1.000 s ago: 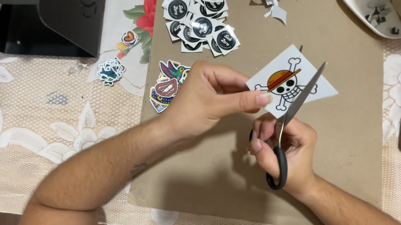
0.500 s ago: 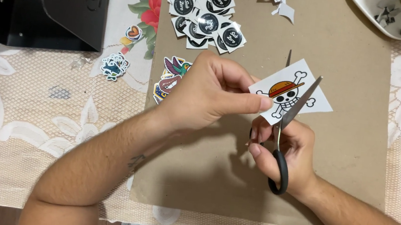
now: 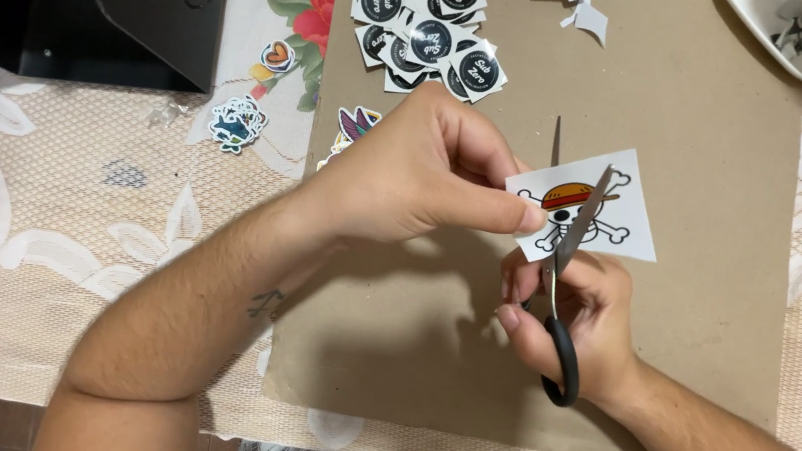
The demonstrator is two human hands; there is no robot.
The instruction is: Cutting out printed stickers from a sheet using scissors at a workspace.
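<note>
Centre right of frame: the left hand [image 3: 416,182] pinches the left edge of a white paper sticker [image 3: 622,226] printed with a skull in a straw hat. The right hand [image 3: 571,321] grips black-handled scissors [image 3: 564,274], blades parted across the print. Whether the blades actually bite the paper is unclear. Both are above a brown cardboard sheet [image 3: 713,140]. Round black stickers [image 3: 429,27] lie piled at upper centre.
</note>
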